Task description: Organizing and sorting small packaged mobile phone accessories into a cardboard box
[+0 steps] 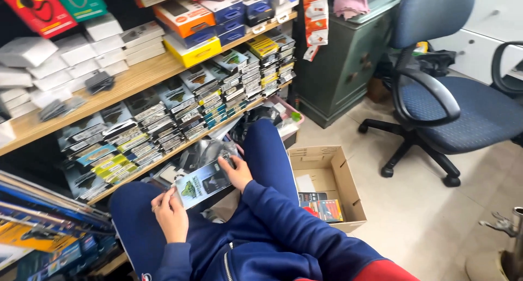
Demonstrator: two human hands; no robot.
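Observation:
A flat rectangular packet (202, 183), grey with a green picture, is held between both hands over my lap. My left hand (170, 214) grips its near-left end. My right hand (236, 172) holds its far-right end with fingers curled over the edge. I sit in blue trousers and a blue jacket, knees toward wooden shelves (131, 82). Many similar flat packets (180, 109) stand in stacked rows on the lower shelf just beyond my hands.
An open cardboard box (343, 183) with a few coloured packets sits on the floor to my right. A blue office chair (452, 104) stands beyond it by a green cabinet (338, 68). White and coloured boxes (81, 46) fill the upper shelves.

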